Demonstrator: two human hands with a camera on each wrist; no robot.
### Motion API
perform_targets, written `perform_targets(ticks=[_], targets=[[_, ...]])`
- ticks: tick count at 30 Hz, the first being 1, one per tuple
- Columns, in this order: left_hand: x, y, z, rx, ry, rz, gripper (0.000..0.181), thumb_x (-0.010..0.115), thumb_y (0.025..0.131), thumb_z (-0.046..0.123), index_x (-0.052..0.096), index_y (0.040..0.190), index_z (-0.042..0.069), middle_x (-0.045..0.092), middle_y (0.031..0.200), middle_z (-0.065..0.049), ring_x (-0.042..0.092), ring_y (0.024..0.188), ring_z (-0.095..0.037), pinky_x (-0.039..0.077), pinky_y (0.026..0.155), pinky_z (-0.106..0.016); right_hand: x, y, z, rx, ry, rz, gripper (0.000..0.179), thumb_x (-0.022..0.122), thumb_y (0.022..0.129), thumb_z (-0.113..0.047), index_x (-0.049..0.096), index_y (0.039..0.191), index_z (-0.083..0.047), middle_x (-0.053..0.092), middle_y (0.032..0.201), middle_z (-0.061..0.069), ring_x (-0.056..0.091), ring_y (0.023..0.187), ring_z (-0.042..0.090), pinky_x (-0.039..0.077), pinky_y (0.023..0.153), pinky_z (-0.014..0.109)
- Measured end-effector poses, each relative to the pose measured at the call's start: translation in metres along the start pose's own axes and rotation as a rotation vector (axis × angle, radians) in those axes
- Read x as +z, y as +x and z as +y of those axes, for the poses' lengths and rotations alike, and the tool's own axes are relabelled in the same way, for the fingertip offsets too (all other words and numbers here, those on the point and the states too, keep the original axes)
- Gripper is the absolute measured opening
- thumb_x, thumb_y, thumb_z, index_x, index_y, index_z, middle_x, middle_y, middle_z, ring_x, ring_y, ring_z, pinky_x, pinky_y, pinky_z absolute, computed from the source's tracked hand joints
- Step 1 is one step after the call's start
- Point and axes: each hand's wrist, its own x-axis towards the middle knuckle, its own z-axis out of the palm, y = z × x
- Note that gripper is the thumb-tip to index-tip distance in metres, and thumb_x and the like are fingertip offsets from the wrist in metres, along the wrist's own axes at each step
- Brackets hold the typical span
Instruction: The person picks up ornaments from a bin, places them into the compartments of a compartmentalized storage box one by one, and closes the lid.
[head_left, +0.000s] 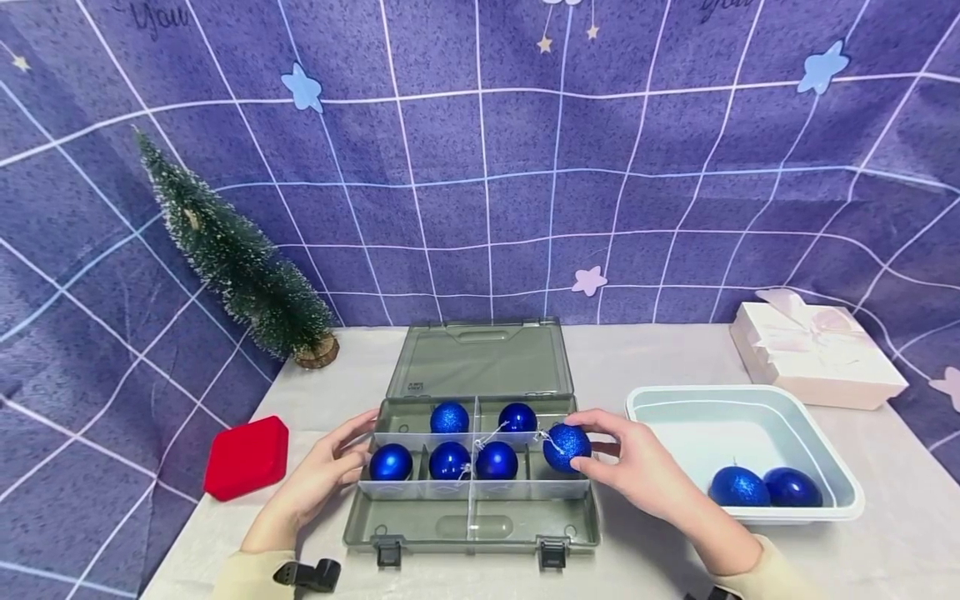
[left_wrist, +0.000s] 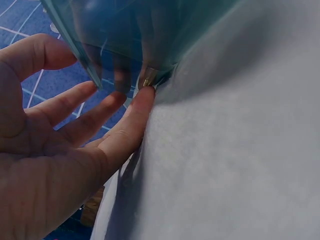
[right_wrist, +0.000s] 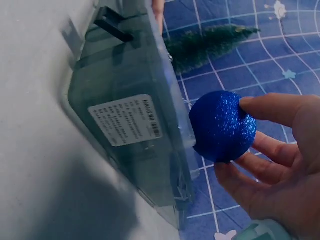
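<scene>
My right hand (head_left: 637,462) pinches a glittery blue Christmas ball (head_left: 567,448) between thumb and fingers, at the right end of the box's middle row. In the right wrist view this glitter ball (right_wrist: 223,126) is just above the box's rim. The grey-green translucent divided box (head_left: 420,521) has its lid (head_left: 480,358) raised at the back. Several blue balls lie inside: a glittery ball (head_left: 449,418) and a shiny ball (head_left: 517,417) behind, others along the middle row. My left hand (head_left: 322,475) touches the box's left side, fingertips against its wall in the left wrist view.
A pale tray (head_left: 667,417) at right holds a glitter ball (head_left: 738,487) and a shiny ball (head_left: 792,487). Behind it sits a white bow-tied gift box (head_left: 817,350). A red case (head_left: 247,458) and a small Christmas tree (head_left: 240,258) stand at left.
</scene>
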Motion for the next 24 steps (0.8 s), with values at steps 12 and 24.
perform_targets(ticks=[12,24], targets=[[0.001,-0.001,0.001,-0.012,0.008,0.006,0.075,0.054,0.091,-0.008,0.028,0.161,0.004,0.027,0.160,-0.028,0.053,0.113,-0.015,0.044,0.067,-0.020,0.011,0.005,-0.003,0.035,-0.140,-0.006,0.039,0.081,0.083,-0.002,0.068,0.120,-0.004,0.068,0.122,0.015,0.068,0.106,0.039,0.055,0.090,0.043],[0.001,0.000,0.001,-0.007,0.003,0.006,0.073,0.054,0.092,-0.007,0.028,0.160,0.003,0.027,0.159,-0.029,0.054,0.110,-0.014,0.047,0.070,-0.021,0.026,0.006,0.003,-0.029,-0.272,0.029,0.041,0.084,0.077,0.003,0.068,0.114,-0.005,0.069,0.115,0.009,0.068,0.104,0.030,0.057,0.087,0.040]])
